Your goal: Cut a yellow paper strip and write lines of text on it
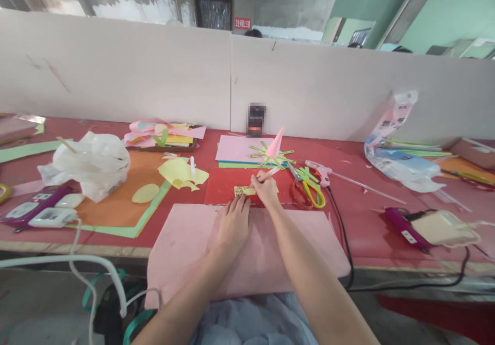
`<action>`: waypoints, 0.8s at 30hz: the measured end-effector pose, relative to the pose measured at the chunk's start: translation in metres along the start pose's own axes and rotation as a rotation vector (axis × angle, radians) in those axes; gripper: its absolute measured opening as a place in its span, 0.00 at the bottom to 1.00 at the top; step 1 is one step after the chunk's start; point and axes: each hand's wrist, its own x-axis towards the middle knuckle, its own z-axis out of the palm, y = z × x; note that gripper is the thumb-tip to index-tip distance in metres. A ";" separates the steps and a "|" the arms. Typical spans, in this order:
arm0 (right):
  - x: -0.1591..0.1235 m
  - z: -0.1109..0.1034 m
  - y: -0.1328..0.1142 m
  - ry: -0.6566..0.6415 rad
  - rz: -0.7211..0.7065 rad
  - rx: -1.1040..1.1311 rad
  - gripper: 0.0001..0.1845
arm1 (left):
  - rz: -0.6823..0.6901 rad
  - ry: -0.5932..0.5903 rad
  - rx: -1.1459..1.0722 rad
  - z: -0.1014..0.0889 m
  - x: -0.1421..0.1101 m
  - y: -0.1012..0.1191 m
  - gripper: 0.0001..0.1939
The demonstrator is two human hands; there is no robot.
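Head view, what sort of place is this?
Probably a craft workspace, judging by the scissors, the glue gun and the stacked coloured paper on the red table.

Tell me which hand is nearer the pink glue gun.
Right. The right hand is left of the glue gun; the left hand is farther left and closer to the body.

My camera shows me a smooth red table covering (363, 231), a matt pink sheet (189, 252) over its front edge, a crinkled plastic bag (96, 154) and a paper cone (275, 146).
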 end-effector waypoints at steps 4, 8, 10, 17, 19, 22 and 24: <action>0.000 0.001 0.001 -0.012 -0.028 0.026 0.16 | -0.003 0.007 -0.002 0.000 0.000 0.000 0.20; 0.001 0.003 0.003 -0.007 -0.001 0.030 0.15 | -0.003 0.002 -0.003 -0.001 0.000 0.001 0.20; 0.001 0.003 0.004 -0.001 0.006 0.034 0.14 | -0.003 -0.003 -0.003 -0.002 0.000 0.001 0.20; 0.000 0.002 0.002 0.025 0.004 0.012 0.15 | -0.017 -0.007 -0.009 -0.001 0.000 0.001 0.20; 0.000 0.002 0.002 0.035 -0.005 0.000 0.15 | -0.016 -0.004 -0.006 0.000 0.000 0.001 0.20; 0.000 0.001 0.002 0.057 0.010 0.009 0.15 | -0.012 0.008 -0.005 0.001 0.000 0.000 0.19; 0.000 0.001 0.001 0.044 0.017 0.027 0.15 | -0.011 0.011 -0.007 0.001 0.000 0.000 0.19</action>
